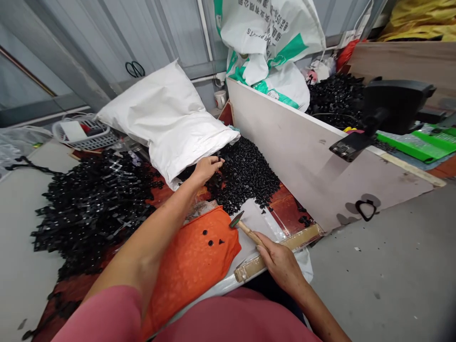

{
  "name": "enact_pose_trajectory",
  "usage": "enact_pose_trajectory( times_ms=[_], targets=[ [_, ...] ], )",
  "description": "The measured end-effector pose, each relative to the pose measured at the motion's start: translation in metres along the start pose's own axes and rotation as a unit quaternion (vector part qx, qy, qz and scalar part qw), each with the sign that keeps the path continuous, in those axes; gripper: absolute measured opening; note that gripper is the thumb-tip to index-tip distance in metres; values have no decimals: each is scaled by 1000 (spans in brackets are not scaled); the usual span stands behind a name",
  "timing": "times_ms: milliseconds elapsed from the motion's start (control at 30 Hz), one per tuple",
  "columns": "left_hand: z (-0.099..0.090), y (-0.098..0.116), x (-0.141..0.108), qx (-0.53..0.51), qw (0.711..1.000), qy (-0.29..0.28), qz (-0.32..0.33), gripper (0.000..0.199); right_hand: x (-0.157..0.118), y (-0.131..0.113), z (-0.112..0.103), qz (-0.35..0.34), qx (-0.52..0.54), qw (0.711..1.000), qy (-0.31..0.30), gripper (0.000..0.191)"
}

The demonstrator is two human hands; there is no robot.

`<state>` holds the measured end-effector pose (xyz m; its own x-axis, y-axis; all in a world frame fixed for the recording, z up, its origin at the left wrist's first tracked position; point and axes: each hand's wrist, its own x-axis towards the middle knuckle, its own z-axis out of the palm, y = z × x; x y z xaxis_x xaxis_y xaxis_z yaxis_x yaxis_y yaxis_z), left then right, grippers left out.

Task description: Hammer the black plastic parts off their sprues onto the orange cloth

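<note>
A heap of small black parts (249,175) spills out of the mouth of a large white sack (167,109). My left hand (206,170) is at the sack's mouth, over the heap's left edge, its fingers bent together around something too small to make out. My right hand (276,259) is wrapped round the wooden handle of a small hammer (251,232). The hammer's head hangs over the right edge of an orange cloth (195,261). A few small black pieces (210,242) lie on that cloth.
A large pile of black plastic parts (99,204) lies at the left, with a grey basket (83,135) behind. A pale board (285,137) stands as a divider on the right, a black bracket (384,109) attached. A cardboard-coloured edge strip (252,269) runs along the front.
</note>
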<state>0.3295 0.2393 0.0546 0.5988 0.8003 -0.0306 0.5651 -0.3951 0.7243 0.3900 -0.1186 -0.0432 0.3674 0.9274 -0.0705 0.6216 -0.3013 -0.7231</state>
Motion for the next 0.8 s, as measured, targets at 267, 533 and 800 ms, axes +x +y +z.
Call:
enact_pose_trajectory(
  times_ms=[267, 533, 800],
  targets=[
    [-36, -7, -65, -243, 968, -17, -63, 22, 1, 3, 3, 3, -17, 1000, 10, 47],
    [-54, -73, -190, 43, 993, -62, 89, 47, 3, 7, 2, 1, -40, 999, 2, 46],
    [-25, -91, -260, 174, 982, 12, 75, 39, 4, 9, 3, 16, -74, 997, 11, 46]
  ],
)
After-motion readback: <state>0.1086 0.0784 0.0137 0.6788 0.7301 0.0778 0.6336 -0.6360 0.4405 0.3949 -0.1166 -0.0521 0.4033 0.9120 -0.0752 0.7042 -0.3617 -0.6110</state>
